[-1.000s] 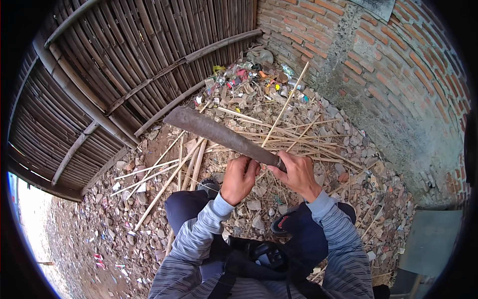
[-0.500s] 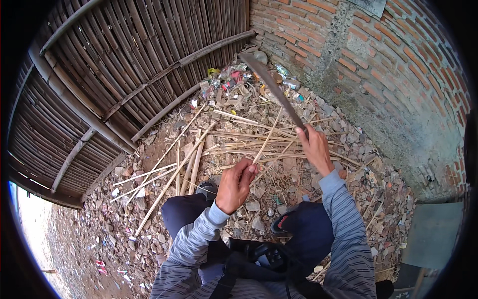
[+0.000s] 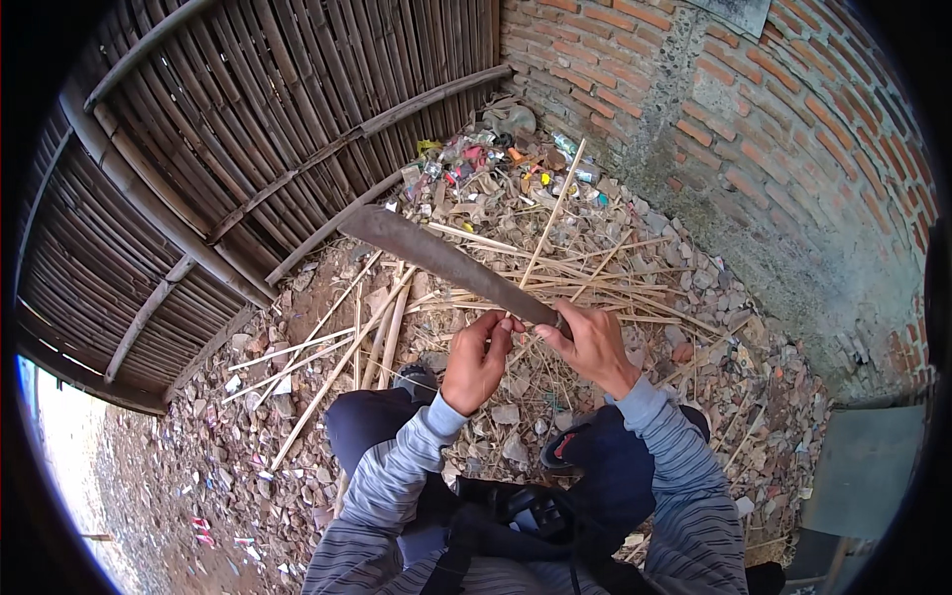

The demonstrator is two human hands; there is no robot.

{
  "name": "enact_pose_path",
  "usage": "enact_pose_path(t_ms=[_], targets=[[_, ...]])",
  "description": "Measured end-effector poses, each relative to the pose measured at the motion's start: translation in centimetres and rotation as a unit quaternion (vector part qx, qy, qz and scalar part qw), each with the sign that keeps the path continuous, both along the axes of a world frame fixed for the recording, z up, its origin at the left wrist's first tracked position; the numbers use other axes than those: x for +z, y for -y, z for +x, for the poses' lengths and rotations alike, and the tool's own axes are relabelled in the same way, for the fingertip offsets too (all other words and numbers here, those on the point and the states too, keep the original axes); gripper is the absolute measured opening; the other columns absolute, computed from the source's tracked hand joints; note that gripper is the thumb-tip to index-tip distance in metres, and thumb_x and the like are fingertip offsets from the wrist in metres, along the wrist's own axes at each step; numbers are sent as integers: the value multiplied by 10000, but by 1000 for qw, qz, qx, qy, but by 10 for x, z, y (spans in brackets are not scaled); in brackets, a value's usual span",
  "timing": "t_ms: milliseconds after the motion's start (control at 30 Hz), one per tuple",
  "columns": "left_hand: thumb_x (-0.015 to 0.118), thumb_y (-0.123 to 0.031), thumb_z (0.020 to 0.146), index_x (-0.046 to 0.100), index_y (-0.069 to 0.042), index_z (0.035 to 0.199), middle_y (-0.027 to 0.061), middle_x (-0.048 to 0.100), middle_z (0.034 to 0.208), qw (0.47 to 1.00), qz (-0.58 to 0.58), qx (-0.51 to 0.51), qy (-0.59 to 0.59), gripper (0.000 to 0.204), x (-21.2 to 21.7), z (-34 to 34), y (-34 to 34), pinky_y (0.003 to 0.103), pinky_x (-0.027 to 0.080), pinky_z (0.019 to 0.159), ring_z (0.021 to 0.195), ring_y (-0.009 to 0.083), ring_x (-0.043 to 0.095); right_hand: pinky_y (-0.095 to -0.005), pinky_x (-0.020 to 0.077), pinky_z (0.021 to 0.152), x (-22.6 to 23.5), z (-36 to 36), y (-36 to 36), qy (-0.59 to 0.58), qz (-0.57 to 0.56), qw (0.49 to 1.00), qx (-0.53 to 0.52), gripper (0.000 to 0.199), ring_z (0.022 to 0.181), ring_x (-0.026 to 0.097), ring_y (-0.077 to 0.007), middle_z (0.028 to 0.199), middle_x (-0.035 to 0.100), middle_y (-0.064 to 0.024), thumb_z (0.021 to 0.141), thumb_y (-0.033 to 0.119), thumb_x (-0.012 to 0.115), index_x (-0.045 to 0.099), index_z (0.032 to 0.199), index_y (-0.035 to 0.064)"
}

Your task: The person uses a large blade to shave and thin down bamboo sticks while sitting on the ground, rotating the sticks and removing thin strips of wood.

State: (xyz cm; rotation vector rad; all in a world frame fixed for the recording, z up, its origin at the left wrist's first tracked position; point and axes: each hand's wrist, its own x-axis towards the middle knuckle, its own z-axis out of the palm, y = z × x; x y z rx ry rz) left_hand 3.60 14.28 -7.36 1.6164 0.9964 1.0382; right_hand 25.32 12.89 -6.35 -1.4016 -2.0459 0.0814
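My right hand (image 3: pixel 595 349) is closed around the handle end of a machete (image 3: pixel 436 258), and the handle is hidden by the fingers. Its dark, broad blade points to the far left, crossing in front of my body. A thin pale bamboo strip (image 3: pixel 557 213) is pinched in my left hand (image 3: pixel 476 365), just left of the right one. The strip slants up and away to the right, passing behind the blade near its base. The fingertips of my left hand are close to the blade's handle end; whether they touch it I cannot tell.
Loose bamboo strips (image 3: pixel 635 295) lie crossed on the stony ground beyond my hands, with longer ones (image 3: pixel 342 372) to the left. Litter (image 3: pixel 476 159) is heaped in the far corner between a bamboo wall (image 3: pixel 297 109) and a brick wall (image 3: pixel 764 129). My knees are bent close below my hands.
The machete has swung from pointing far ahead to pointing left, and my right hand has come in beside the left. The bamboo strip now stands more steeply and reaches farther out.
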Motion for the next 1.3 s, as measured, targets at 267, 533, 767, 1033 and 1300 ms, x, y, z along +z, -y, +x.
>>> enact_pose_path(t_ms=[267,533,767,1033,1300], targets=[[565,-113,1053,675,62,950,107,647,703,995,70,64,-20,231,-17,1,-3,339,450,575,613,139,560,-481,500,499,-19,-9,-2,6,-31,999,19,592,544,665,-371,551,588,-140,1001,606,590,668,1066,23],[593,-81,1003,671,52,935,182,699,764,980,151,96,-90,168,-29,0,-6,409,515,643,670,307,679,-495,516,539,-24,-10,-5,0,-72,997,31,605,597,682,-391,607,628,-160,992,596,610,679,1166,20],[595,-73,986,657,26,922,174,708,787,960,217,138,-114,134,-35,3,-4,453,526,707,709,370,686,-484,519,541,-20,-10,-6,-8,-58,998,38,613,611,689,-385,624,643,-158,987,611,607,680,1154,26],[596,-58,972,679,8,959,192,698,813,984,131,100,-66,107,-10,5,0,478,508,683,715,415,663,-476,516,532,-20,-7,-9,-12,-29,999,31,614,608,690,-368,649,656,-145,979,649,591,673,1056,46],[564,-106,1044,683,14,996,128,672,727,987,121,80,-67,176,-12,0,-3,368,507,607,620,238,666,-470,511,525,-25,-3,-14,-8,-14,999,29,633,603,687,-365,646,651,-138,975,669,581,676,1019,45]])
